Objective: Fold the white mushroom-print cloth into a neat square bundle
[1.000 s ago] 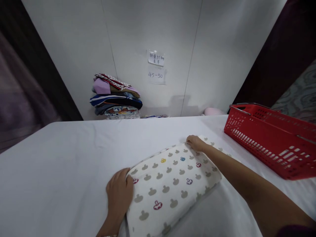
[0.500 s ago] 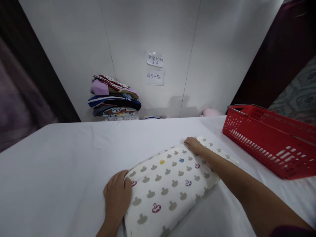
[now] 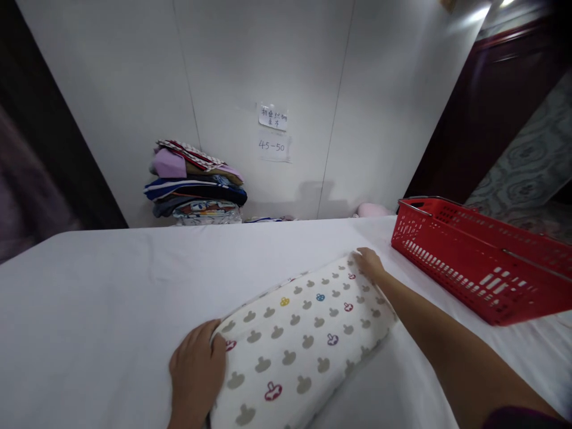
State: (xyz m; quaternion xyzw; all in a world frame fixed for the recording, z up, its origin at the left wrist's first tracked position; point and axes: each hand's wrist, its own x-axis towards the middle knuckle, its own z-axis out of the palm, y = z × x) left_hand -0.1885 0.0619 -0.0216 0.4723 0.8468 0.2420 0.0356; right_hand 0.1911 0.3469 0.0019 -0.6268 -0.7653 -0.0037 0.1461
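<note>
A cloth point(image 3: 297, 333) is lying folded on the white table point(image 3: 111, 298), forming a long, flat, layered bundle. It is showing a white ground printed with rows of grey mushrooms, and a few red, yellow, blue and purple ones are standing out among them, stems pointing away. The bundle is slanting from the near left to the far right, its top face looking mostly smooth, its near end running out of view.
</note>
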